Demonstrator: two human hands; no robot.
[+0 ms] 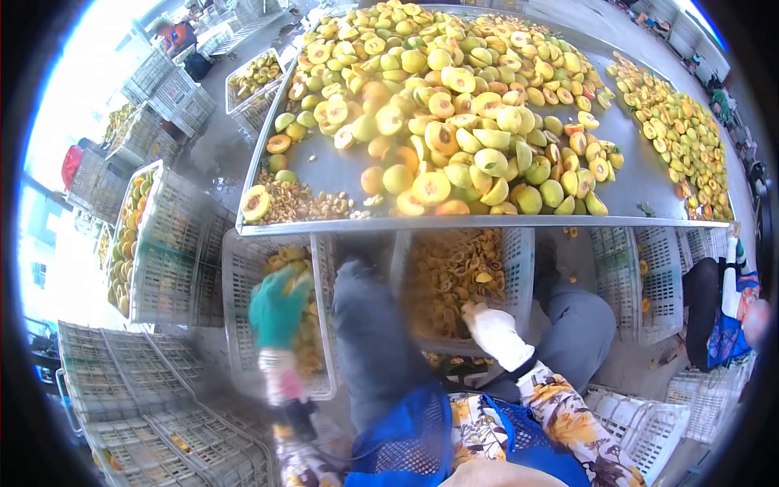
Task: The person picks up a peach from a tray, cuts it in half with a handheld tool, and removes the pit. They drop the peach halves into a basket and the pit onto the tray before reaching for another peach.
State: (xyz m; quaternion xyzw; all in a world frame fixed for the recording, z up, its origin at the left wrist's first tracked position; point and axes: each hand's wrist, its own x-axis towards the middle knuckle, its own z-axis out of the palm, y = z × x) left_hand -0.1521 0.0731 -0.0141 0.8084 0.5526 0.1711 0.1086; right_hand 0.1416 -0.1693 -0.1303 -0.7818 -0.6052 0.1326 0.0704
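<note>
Curling partly, the right hand (pixel 495 331) hovers by crated fruit (pixel 454 280), contact unclear.

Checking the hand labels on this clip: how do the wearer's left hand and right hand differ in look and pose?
The left hand wears a green glove, the right hand a white one. The left hand is over the left crate, the right over the middle crate. The left is motion-blurred, while the right looks sharper. Both are gloved and on the near side of the table's front edge.
</note>
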